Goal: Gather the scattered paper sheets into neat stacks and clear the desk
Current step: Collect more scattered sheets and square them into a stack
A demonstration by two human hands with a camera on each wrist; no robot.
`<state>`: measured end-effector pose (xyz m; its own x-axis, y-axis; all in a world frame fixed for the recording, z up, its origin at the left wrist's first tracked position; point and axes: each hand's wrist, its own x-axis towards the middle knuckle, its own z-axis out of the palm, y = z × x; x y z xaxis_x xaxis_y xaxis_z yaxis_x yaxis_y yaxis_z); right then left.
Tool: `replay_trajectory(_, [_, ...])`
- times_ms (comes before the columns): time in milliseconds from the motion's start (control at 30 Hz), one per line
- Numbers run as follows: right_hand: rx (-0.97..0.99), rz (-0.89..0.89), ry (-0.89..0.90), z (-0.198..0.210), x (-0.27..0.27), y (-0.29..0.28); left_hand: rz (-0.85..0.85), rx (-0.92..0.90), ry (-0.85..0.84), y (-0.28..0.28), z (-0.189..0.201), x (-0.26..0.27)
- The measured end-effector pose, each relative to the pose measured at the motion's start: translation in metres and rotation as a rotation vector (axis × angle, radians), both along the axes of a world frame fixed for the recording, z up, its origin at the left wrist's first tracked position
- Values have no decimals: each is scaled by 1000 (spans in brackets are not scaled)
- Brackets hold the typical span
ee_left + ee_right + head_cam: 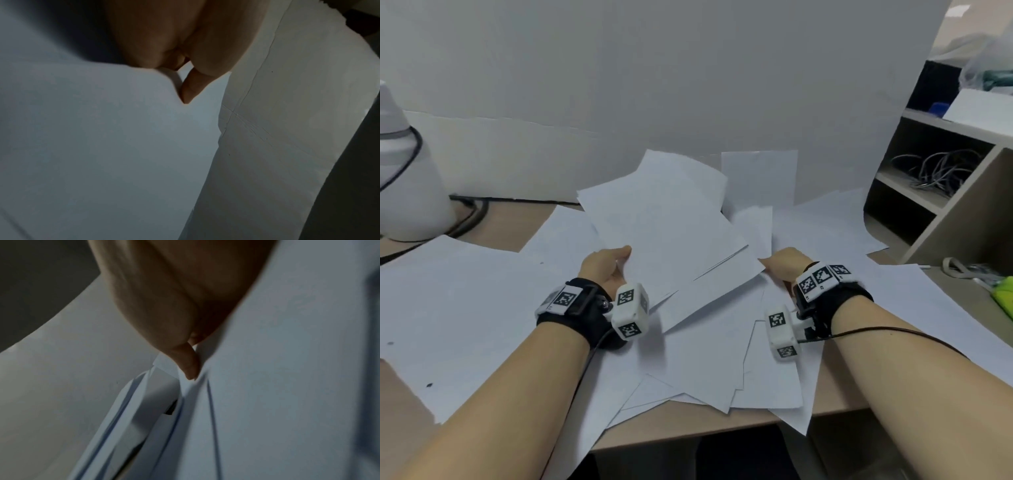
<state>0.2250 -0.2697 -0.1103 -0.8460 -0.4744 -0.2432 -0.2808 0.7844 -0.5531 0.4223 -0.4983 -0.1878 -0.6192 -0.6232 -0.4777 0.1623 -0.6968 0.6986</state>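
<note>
White paper sheets lie scattered over the wooden desk (688,435). A loose bundle of sheets (664,233) is lifted at a tilt in the middle. My left hand (609,265) grips the bundle's left edge, thumb on top, fingers hidden below. My right hand (782,265) holds the bundle's right corner, most fingers hidden under paper. In the left wrist view a thumb (191,87) presses on a sheet (102,146). In the right wrist view a thumb (189,365) pinches several fanned sheets (267,402). More sheets (458,308) cover the desk on the left, right and front.
A white lamp base (404,171) with a black cable stands at the back left. A white board (654,85) rises behind the papers. Open shelves (941,192) with cables stand at the right, and a green object (1003,294) lies near them. Some sheets overhang the front edge.
</note>
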Motion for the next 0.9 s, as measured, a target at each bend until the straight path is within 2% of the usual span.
replay_trajectory(133, [-139,-58,164,14,-1,6,61,-87,-118,-6,1,0])
replay_trajectory(233, [-233,-101,349,42,-2,9,113,-198,-240,-6,3,-2])
replay_trajectory(367, [-244,-31,537,73,-7,19,101,-289,-328,-7,0,-7])
replay_trajectory(433, [-295,1,583,83,-8,22,82,-281,-322,-1,1,-6])
replay_trajectory(633, [-463,-61,740,112,-8,35,14,-308,-329,5,7,-5])
replay_trajectory(767, [-738,-201,795,129,-3,44,3,-321,-305,-2,4,-10])
replay_trajectory(900, [-954,-211,821,144,-1,45,-44,-367,-272,15,20,-15])
